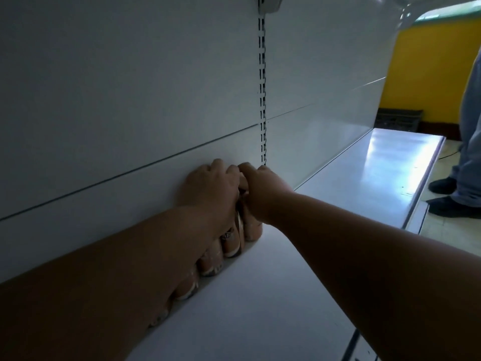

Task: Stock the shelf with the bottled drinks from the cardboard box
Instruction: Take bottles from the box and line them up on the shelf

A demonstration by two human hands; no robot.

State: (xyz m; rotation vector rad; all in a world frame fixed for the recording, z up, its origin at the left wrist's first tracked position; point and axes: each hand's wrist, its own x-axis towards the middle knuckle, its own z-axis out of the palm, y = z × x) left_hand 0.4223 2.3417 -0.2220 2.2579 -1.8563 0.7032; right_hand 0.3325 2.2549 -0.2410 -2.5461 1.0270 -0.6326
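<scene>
Left hand (210, 183), right hand (260, 188): side by side, each clenched over top of bottle (253, 227) at row end, 12 o'clock on shelf (273, 295), against back panel (130, 100). Row (210, 264) runs to 7 o'clock. Likely full, heavy, rigid, slick; grip neck. Box unseen.

Orange bottled drinks (231, 243) standing upright in a single row along the back edge of the white shelf (260, 295), tight against the back panel; row running from the near left toward the slotted upright; pale labels with dark lettering partly visible, mostly hidden behind the forearm; bottles touching one another side by side; farthest bottle (253, 227) at the row's end, just below the upright, tops covered; front edge and right end of the shelf bare, glossy under the light; cardboard box out of view.
</scene>
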